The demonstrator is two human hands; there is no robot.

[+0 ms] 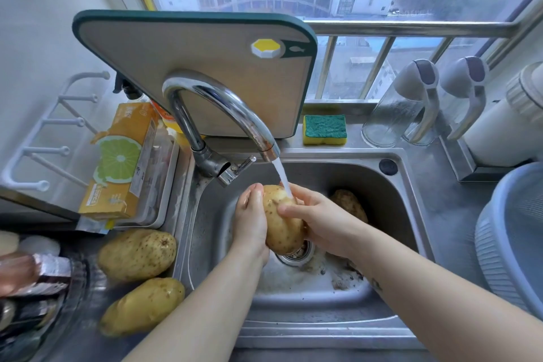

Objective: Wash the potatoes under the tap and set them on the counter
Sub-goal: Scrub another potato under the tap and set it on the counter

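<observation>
Currently both hands — left hand (pixel 249 223), right hand (pixel 320 222) — grip one wet potato (pixel 282 220) between them under the tap (pixel 223 109) stream; slippery skin risks a drop into the sink (pixel 382 247) below.

The tap (pixel 223 103) is showing polished, glossy metal. The sink (pixel 323 335) is presenting brushed steel, matt. The held potato (pixel 282 223) is glistening wet, skin speckled and rough. The sponge (pixel 324 129), at 1 o'clock of the sink, is showing coarse green scouring fibre over yellow foam.
</observation>
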